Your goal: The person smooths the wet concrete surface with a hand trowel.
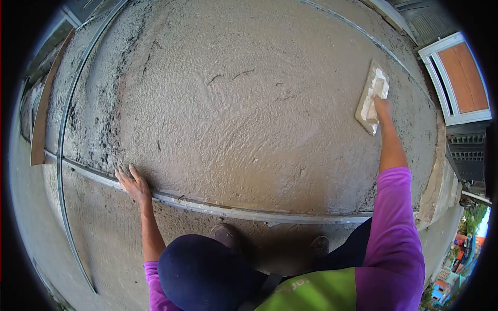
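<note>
Wet grey concrete (233, 114) spreads in front of me, rough and pitted in the middle and coarser toward the left. My right hand (383, 108) is closed around the grip of a hand float (367, 103), a long pale board caked with white residue. The float lies on the concrete at the right side. At the near left, my left hand (133, 185) has its fingers spread over the concrete's edge, beside a long straight metal bar (238, 212) that runs along the near border. It holds nothing.
A thin metal strip (62, 140) crosses the left side, near a brown board (42, 116). Another strip (363, 32) runs along the far right. A white-framed orange panel (465, 78) stands at the right. My shoes (226, 236) are just behind the bar.
</note>
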Available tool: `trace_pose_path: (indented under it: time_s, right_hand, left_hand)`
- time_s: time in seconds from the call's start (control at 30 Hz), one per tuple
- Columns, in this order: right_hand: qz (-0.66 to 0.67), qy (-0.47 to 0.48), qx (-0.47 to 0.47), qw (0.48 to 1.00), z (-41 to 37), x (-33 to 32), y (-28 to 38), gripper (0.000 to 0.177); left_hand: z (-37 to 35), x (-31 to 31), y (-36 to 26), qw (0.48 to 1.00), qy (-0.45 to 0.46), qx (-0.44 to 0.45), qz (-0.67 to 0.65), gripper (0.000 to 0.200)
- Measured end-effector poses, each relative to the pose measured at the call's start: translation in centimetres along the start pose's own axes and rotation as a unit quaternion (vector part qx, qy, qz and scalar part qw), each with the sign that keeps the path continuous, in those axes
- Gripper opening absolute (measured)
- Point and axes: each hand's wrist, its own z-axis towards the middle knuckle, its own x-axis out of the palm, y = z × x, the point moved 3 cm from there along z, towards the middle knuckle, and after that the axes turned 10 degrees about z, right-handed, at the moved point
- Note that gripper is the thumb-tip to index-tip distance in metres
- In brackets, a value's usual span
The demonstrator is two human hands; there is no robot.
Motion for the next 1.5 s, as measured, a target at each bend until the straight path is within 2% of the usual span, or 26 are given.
trace_pose_path:
  time_s: [0.1,0.23,0.3,0.37,0.53,0.63,0.7,0.77,0.83,0.9,1.0,1.1,1.17,1.2,1.27,1.33,1.5]
  right_hand:
    - [0.016,0.026,-0.039,0.999,2.3,6.1,3.8,0.061]
    - [0.006,0.065,-0.136,0.989,-1.5,9.5,13.4,0.064]
    - [-0.009,0.084,-0.222,0.971,-5.2,10.7,18.3,0.067]
    - [-0.029,0.120,-0.264,0.956,-10.4,11.4,23.3,0.066]
    - [-0.035,0.241,-0.378,0.893,-22.6,13.8,31.0,0.048]
    - [-0.046,0.314,-0.460,0.829,-30.5,13.9,32.8,0.043]
    - [-0.010,0.280,-0.567,0.775,-34.0,15.0,31.9,0.041]
    - [-0.063,0.359,-0.570,0.736,-37.5,15.1,31.0,0.048]
    - [-0.073,0.383,-0.622,0.679,-40.9,14.5,28.9,0.041]
    - [-0.034,0.405,-0.622,0.670,-41.6,13.1,27.4,0.042]
    - [-0.012,0.424,-0.600,0.679,-39.5,11.1,26.7,0.041]
    - [-0.041,0.386,-0.531,0.753,-34.3,9.2,28.2,0.041]
    - [-0.041,0.368,-0.430,0.823,-29.1,9.6,29.7,0.042]
    - [-0.004,0.382,-0.373,0.846,-26.6,8.8,31.1,0.052]
    - [-0.026,0.300,-0.400,0.866,-20.2,10.2,33.1,0.065]
    - [-0.037,0.265,-0.406,0.874,-15.3,11.0,36.3,0.074]
    - [-0.014,0.187,-0.423,0.886,-8.3,15.4,44.1,0.081]
  left_hand:
    - [0.1,-0.3,0.1,1.000,-0.009,0.010,-0.011,0.070]
    - [0.1,-0.3,0.0,1.000,-0.015,0.016,-0.013,0.072]
    - [0.1,-0.4,-0.1,1.000,-0.020,0.016,-0.015,0.073]
    - [0.1,-0.5,-0.2,0.999,-0.026,0.014,-0.014,0.073]
    - [0.1,-0.3,0.2,0.999,-0.039,0.018,-0.029,0.071]
    - [0.0,-0.4,0.2,0.998,-0.039,0.009,-0.048,0.069]
    - [-0.1,-0.3,0.3,0.998,-0.038,0.010,-0.052,0.068]
    - [0.1,-0.3,0.2,0.998,-0.037,0.011,-0.051,0.067]
    - [0.1,-0.4,0.2,0.998,-0.035,0.012,-0.043,0.067]
    - [0.0,-0.6,0.3,0.998,-0.035,0.011,-0.047,0.066]
    - [0.0,-0.9,-0.1,0.997,-0.043,0.006,-0.059,0.065]
    - [0.0,-0.7,-0.2,0.998,-0.039,0.011,-0.052,0.063]
    - [0.2,-1.0,0.0,0.998,-0.035,0.010,-0.042,0.062]
    - [0.2,-1.3,-0.4,0.999,-0.030,0.009,-0.042,0.062]
    - [0.3,-1.2,-0.4,0.999,-0.029,0.009,-0.039,0.061]
    - [0.4,-1.3,-0.2,0.999,-0.027,0.005,-0.042,0.061]
    - [0.7,-1.5,-0.5,0.999,-0.021,0.006,-0.038,0.060]
